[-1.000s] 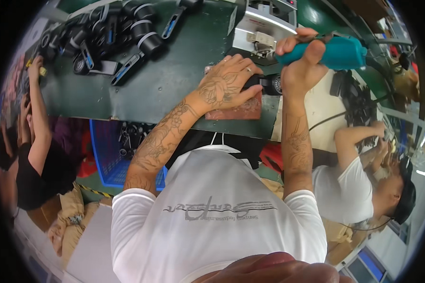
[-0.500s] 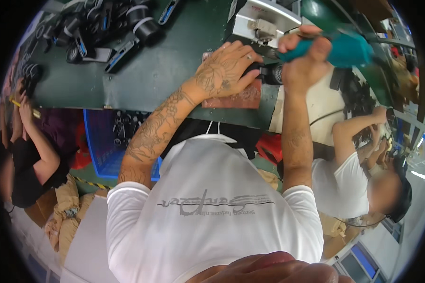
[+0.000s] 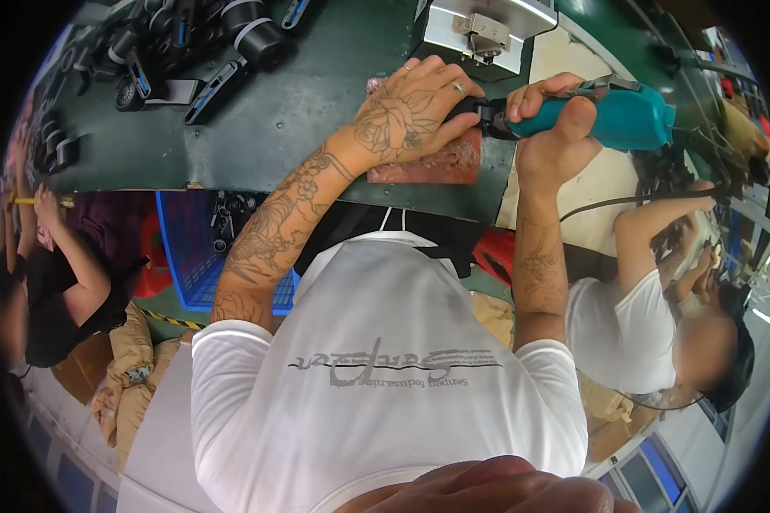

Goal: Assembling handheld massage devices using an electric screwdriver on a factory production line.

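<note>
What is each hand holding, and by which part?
The right hand grips a teal handheld tool around its front end. The left hand holds a black part; exactly where is hidden.

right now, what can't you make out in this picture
Head view: most of the black part, hidden under the left hand.
Head view: tip of the teal tool, too small and dark.
Head view: a blue-striped piece, cut off by the top edge.
Head view: inside the blue crate, partly covered by the green bench.

The head-mounted left fisheye camera faces downward, upright and unmirrored. The wearer's white shirt [image 3: 393, 376] fills the near lower field; the green desk [image 3: 265, 141] lies farther off, toward the upper edge.
</note>
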Demonstrator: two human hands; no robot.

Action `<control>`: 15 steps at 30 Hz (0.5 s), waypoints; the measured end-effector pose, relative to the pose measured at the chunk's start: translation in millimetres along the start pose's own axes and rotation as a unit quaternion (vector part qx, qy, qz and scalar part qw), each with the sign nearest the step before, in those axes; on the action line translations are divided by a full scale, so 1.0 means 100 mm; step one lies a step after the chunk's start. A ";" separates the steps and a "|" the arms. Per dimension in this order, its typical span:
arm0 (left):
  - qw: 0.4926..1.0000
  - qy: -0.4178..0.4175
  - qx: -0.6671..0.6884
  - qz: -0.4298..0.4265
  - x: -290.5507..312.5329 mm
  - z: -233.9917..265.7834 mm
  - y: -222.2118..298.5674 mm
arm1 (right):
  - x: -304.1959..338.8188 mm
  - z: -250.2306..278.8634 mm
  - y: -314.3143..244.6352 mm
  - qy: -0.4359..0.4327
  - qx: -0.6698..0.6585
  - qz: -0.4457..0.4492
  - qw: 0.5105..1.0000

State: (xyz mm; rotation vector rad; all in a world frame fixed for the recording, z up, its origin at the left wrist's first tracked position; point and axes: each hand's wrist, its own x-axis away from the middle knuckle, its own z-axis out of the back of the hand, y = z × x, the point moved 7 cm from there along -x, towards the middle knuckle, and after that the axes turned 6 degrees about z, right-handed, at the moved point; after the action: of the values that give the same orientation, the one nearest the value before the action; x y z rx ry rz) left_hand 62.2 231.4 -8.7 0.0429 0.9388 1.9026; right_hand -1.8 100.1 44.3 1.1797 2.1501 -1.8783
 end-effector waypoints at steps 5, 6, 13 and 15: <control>1.000 0.003 -0.004 -0.007 -0.05 -0.03 0.00 | 0.03 0.02 0.03 0.004 0.016 0.003 1.000; 1.000 -0.003 -0.002 -0.008 -0.05 -0.03 0.00 | 0.03 0.02 0.03 0.010 0.017 0.001 1.000; 0.999 0.028 0.000 -0.044 0.01 0.05 0.01 | 0.07 0.12 0.21 0.069 0.026 -0.062 0.995; 0.996 -0.064 -0.044 -0.041 0.02 0.08 0.21 | 0.19 0.34 0.12 0.154 0.111 -0.134 0.973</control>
State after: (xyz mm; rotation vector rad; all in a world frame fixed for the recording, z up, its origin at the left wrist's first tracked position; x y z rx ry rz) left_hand 49.0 232.5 9.0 0.0725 0.7592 1.8392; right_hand -23.0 79.5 15.6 1.3624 2.4132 -2.2271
